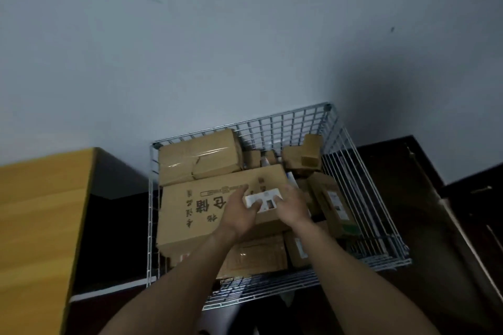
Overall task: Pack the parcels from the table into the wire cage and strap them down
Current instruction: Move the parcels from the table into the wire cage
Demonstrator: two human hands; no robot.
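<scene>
A pale blue-grey wall (pixel 190 35) fills the upper half of the view, and the wire cage (pixel 285 122) stands against its foot. To the left is one yellow wooden desk (pixel 35 212), with a dark gap between it and the cage. To the right lie dark brown surfaces (floor or furniture, I cannot tell).

There is one cage, and it is well filled with brown cartons. One large printed carton (pixel 190 215) lies on top at the front left. One taped carton (pixel 198 158) sits behind it in the back left corner. One labelled carton (pixel 332 204) leans at the right. At least two more lie beneath at the front (pixel 255 255). A cluster of small ones (pixel 304 158) fills the back right corner, too jumbled to count.

One small white parcel (pixel 265 200) is held over the large carton's right end. The left hand (pixel 239 212) grips its left end and the right hand (pixel 294 204) its right end, the fingers of both curled round it.
</scene>
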